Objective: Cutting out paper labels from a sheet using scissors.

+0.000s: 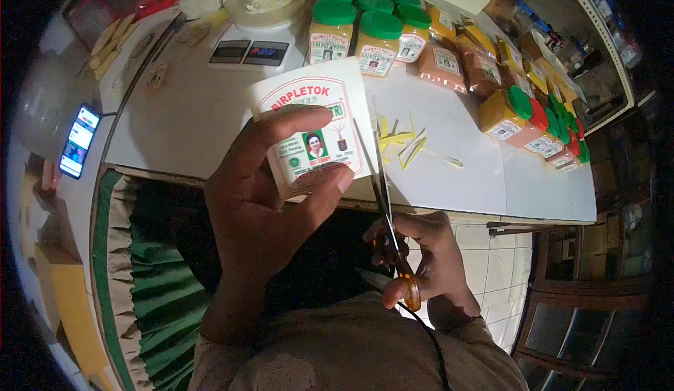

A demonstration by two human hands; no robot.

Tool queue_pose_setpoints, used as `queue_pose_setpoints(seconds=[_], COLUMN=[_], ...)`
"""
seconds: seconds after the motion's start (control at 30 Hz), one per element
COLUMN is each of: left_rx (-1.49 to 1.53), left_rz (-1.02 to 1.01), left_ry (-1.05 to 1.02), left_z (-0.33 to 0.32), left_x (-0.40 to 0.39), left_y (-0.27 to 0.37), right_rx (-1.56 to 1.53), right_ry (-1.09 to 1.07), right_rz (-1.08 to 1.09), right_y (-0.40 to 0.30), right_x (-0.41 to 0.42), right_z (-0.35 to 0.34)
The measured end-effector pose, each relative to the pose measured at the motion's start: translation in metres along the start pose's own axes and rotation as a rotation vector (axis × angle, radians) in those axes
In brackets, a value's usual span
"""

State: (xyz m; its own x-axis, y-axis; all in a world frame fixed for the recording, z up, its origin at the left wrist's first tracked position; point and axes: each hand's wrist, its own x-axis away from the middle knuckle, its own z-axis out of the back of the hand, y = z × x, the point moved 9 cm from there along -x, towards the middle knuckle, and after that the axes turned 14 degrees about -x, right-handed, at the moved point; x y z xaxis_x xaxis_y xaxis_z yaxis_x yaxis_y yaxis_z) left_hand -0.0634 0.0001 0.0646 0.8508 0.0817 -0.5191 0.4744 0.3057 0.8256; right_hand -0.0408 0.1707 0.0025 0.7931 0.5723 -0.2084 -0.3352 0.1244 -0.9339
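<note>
Between the thumb and fingers of my left hand (274,180) is a printed paper label (342,83) with a red border, green and red writing and a small portrait. My right hand (426,259) grips scissors (392,233) by their amber-coloured handles. The parted blades point up at the label's right margin, one blade over the paper and the other along its edge. Thin yellow and white paper offcuts (405,143) lie on the white table (453,191) just right of the blades.
Green-lidded jars of powder (379,43) stand behind the label. Powder packets (441,69) and more jars (503,114) fill the right side. A digital scale (253,54) with a bowl (268,4) is at the back. A lit phone (80,141) lies at the left.
</note>
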Motion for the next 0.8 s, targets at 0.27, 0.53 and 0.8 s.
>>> queue_pose_setpoints(seconds=[0.27,0.53,0.8], left_rx=[0.085,0.113,0.164], left_rz=[0.118,0.087,0.114], left_ry=[-0.004,-0.016,-0.045], left_z=[-0.012,-0.016,-0.020], left_x=[0.002,0.000,-0.002], left_y=[-0.012,-0.016,-0.022], right_rx=[-0.086,-0.116,-0.161], right_ry=[0.091,0.130,0.145], right_rz=[-0.013,-0.064,-0.089], right_y=[0.004,0.010,0.009], right_x=[-0.006,-0.007,-0.009], right_z=[0.003,0.005,0.004])
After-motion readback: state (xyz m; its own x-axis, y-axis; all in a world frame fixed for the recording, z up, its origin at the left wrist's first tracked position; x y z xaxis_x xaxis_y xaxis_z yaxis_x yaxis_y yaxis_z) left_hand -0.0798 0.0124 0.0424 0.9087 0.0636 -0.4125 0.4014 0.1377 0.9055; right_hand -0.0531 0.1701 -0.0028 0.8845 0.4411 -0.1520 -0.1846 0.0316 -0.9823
